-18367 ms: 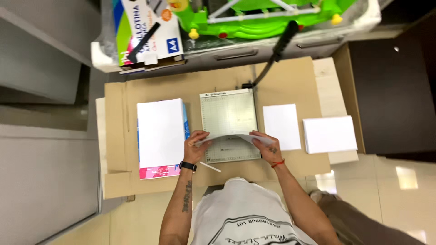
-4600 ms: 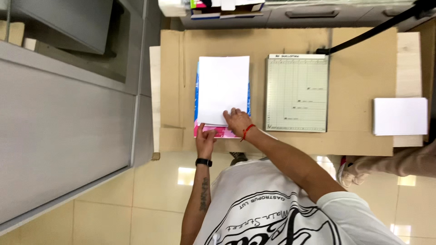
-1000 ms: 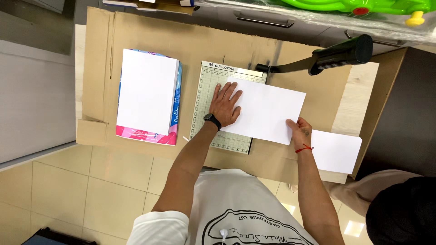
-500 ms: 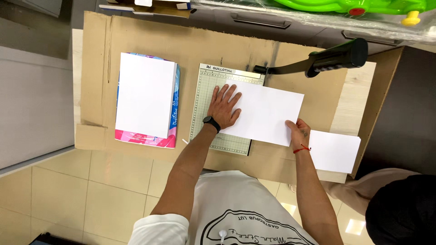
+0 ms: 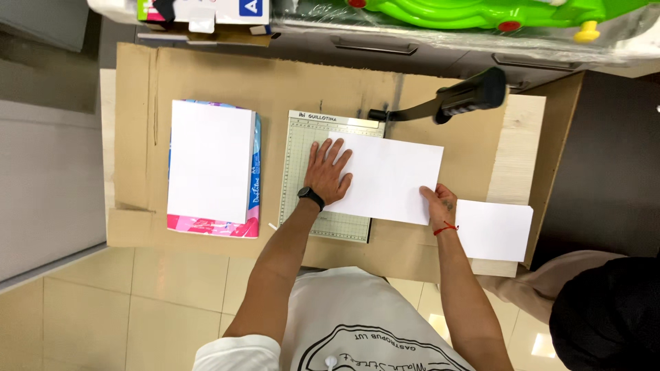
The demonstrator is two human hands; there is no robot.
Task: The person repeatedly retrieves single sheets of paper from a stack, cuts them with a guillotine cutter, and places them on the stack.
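Paper sheet [image 5: 392, 177] on cutter [image 5: 302, 158] | left hand [image 5: 327, 172] fingers spread flat on it | right hand [image 5: 438, 205] fingers pinch its edge

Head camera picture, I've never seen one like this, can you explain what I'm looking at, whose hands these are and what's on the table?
This is one view from a camera worn on a person's head, looking straight down at their own two bare hands. The work surface is a table covered with brown cardboard sheet. In the middle lies a pale green gridded paper cutter board, with its black-handled cutting arm raised. The left hand, with a black wristband, presses flat on a white sheet of paper that lies across the cutter. The right hand, with a red string at the wrist, touches that sheet's lower right corner with its fingers. To the left sits an opened ream of white paper in a blue and pink wrapper. To the right lies a smaller stack of white cut pieces. Another person is partly visible at the lower right.
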